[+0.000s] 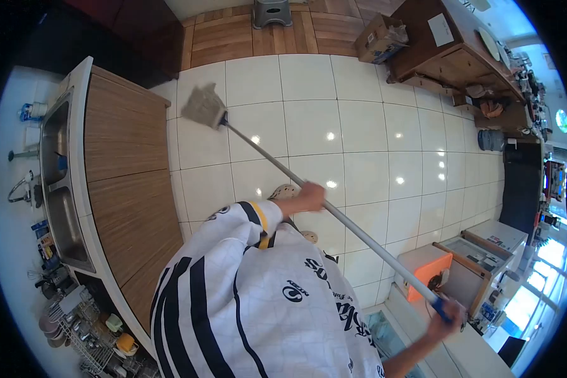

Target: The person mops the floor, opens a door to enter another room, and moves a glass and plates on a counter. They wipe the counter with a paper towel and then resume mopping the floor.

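1. The left hand (309,197) is wrapping around the pole (365,235) of the mop, its fingers closing over the grey shaft partway along.
2. The right hand (448,316) is gripping the pole's upper end, by the blue end piece (440,307) (the exact placing of its fingers is blurring, so I cannot tell more).
3. The mop (264,151) is slanting across the person's front, and its pale, shaggy mop head (203,107) is lying on the white tile floor (312,126), near the far end of the wood-fronted cabinet (129,135).
4. A patterned shoe (285,191) is showing just below the left hand, partly hiding behind the forearm.
5. Above the cabinet, a double-basin sink (58,135) is running along the counter, with a loaded dish rack (85,331) standing nearer the person.
6. Beyond the tiles, a grey stool (272,14) is standing on wood flooring (220,38); a cardboard box (377,39) is sitting beside the brown wooden furniture (450,60).
7. An orange container (427,276) is sitting near the pole's upper part.
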